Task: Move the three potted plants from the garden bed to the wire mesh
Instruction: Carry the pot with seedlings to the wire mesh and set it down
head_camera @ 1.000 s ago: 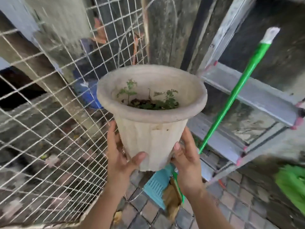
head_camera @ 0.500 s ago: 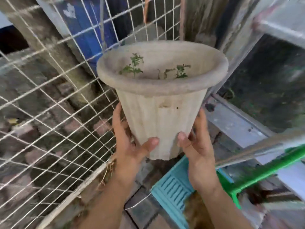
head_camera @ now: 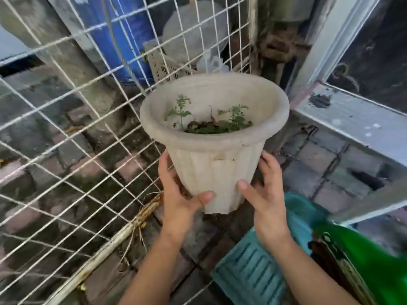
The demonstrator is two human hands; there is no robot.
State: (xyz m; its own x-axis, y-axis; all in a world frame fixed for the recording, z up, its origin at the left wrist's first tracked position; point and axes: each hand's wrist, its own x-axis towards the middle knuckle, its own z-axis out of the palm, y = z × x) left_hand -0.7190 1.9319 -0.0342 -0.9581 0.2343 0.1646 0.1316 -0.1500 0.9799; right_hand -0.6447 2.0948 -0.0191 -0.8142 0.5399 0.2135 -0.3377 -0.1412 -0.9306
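A pale ribbed pot (head_camera: 214,164) with small green seedlings (head_camera: 209,122) in dark soil is held upright in the air, right of centre. My left hand (head_camera: 179,198) grips its lower left side. On the lower right side, my right hand (head_camera: 265,194) holds it with the thumb on the front. White wire mesh (head_camera: 72,137) slopes across the left half, its rusty lower frame (head_camera: 114,236) just left of and below the pot. No other pots are in view.
Paved bricks (head_camera: 319,159) lie under the pot. A teal slatted dustpan (head_camera: 259,263) and a green plastic piece (head_camera: 378,267) sit at bottom right. A grey metal frame (head_camera: 352,119) crosses the right. A blue barrel (head_camera: 123,40) stands behind the mesh.
Both hands have carried the pot lower and to the right in view, closer to the mesh's lower edge. The view has tilted down, and the green broom handle has left the frame.
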